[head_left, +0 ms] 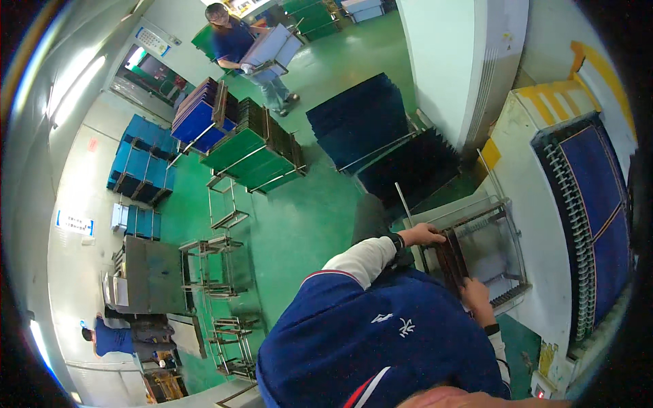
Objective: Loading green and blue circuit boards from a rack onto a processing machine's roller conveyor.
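Note:
In front of me is a metal rack (520, 272) with slotted side rails and thin upright rods. A narrow stack of dark brown, thin-edged panels (454, 262) stands in it, toward its left side. My left hand (423, 234) has its fingers closed over the far end of these panels. At the near end, my right hand (476, 296) curls its fingers round the panels' edge. How many panels each hand grips cannot be made out. Dark bands circle both wrists.
On the right is a machine (544, 177) with a blue panel (598, 177) beside a coiled row. Racks of dark blue panels (357, 119) and green panels (252, 153) stand beyond. Bare metal racks (214, 268) are on the left. One person (238, 47) carries a panel rack; another (122, 336) stands far left.

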Motion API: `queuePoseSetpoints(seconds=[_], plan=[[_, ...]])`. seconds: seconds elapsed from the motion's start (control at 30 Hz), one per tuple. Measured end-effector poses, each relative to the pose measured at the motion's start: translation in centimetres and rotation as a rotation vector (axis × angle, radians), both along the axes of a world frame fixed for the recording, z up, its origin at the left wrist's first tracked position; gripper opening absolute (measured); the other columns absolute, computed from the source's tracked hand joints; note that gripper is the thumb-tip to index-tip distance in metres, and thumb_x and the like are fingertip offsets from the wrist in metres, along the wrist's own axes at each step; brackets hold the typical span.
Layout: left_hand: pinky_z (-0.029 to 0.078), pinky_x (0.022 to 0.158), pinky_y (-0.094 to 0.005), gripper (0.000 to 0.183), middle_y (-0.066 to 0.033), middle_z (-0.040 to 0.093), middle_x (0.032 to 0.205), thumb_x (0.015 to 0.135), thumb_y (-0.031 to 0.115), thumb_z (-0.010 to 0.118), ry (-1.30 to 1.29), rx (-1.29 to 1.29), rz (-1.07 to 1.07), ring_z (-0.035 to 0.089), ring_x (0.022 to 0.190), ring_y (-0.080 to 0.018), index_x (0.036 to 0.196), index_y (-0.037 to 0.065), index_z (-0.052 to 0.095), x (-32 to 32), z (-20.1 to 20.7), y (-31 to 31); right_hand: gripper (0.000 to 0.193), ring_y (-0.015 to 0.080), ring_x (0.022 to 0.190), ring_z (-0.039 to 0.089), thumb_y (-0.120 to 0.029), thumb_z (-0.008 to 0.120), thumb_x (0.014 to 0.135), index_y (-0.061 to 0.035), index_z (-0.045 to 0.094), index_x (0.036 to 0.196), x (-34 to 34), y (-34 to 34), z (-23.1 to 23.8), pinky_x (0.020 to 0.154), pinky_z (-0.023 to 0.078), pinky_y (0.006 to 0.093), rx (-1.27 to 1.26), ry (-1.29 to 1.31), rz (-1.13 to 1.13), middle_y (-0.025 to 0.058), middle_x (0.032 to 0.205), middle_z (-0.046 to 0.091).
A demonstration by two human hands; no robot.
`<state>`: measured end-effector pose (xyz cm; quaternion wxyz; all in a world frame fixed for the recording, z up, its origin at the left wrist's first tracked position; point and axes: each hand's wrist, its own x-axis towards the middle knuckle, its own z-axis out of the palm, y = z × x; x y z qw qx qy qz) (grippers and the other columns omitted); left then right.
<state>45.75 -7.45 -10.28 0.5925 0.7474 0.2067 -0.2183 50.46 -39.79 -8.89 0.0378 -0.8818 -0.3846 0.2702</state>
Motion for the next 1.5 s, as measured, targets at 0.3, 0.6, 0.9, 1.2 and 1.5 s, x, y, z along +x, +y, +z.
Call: queuePoseSetpoints(seconds=[0.3,0.6,0.9,1.2,1.5], plan=[[0.051,0.08,-0.0368,0.062,-0.0127,0.068,0.101,0.076,0.056,0.073,-0.005,0.046,-0.012,0.063,0.095,-0.0243,0.111,0.004,0.068,0.2,-1.2,0.2,0.023,0.0404,0.084,0.064,-0.024,0.056,0.083,-0.0051,0.066,0.092,-0.4,0.2,-0.4,0.075,0.05,0.051,-0.058,-0.03,-0.023,0.0206,0.09,0.065],[0.051,0.081,-0.0362,0.06,-0.0114,0.069,0.098,0.075,0.057,0.073,-0.001,0.062,0.004,0.064,0.094,-0.0234,0.105,0.005,0.071,-0.2,0.2,0.2,0.024,0.0403,0.085,0.064,-0.026,0.057,0.083,-0.0052,0.067,0.089,-0.5,0.4,-0.6,0.075,0.051,0.0507,-0.054,-0.034,-0.056,0.0216,0.089,0.065],[0.05,0.082,-0.0356,0.063,-0.0122,0.068,0.099,0.074,0.058,0.074,-0.029,0.036,0.04,0.063,0.095,-0.0236,0.107,0.004,0.07,-0.4,-1.3,0.0,0.027,0.0403,0.086,0.063,-0.03,0.059,0.084,-0.006,0.068,0.092,-0.4,-0.1,-1.5,0.075,0.05,0.0509,-0.041,-0.041,-0.07,0.0201,0.092,0.065],[0.051,0.074,-0.0343,0.066,-0.0106,0.067,0.094,0.074,0.059,0.073,-0.092,0.014,0.054,0.063,0.086,-0.0206,0.107,0.002,0.069,-0.6,-2.3,0.2,0.024,0.0394,0.085,0.063,-0.027,0.062,0.083,-0.0059,0.068,0.092,-0.2,-0.3,-2.0,0.074,0.05,0.0501,-0.045,-0.043,-0.034,0.02,0.09,0.065],[0.052,0.074,-0.0339,0.067,-0.0106,0.068,0.095,0.074,0.058,0.074,-0.074,0.025,0.049,0.064,0.086,-0.0198,0.108,0.002,0.069,-0.4,-2.2,0.1,0.018,0.0386,0.082,0.065,-0.021,0.062,0.079,-0.0058,0.066,0.087,-0.2,-0.8,-3.2,0.07,0.052,0.0492,0.011,-0.102,-0.015,0.0181,0.087,0.063]])
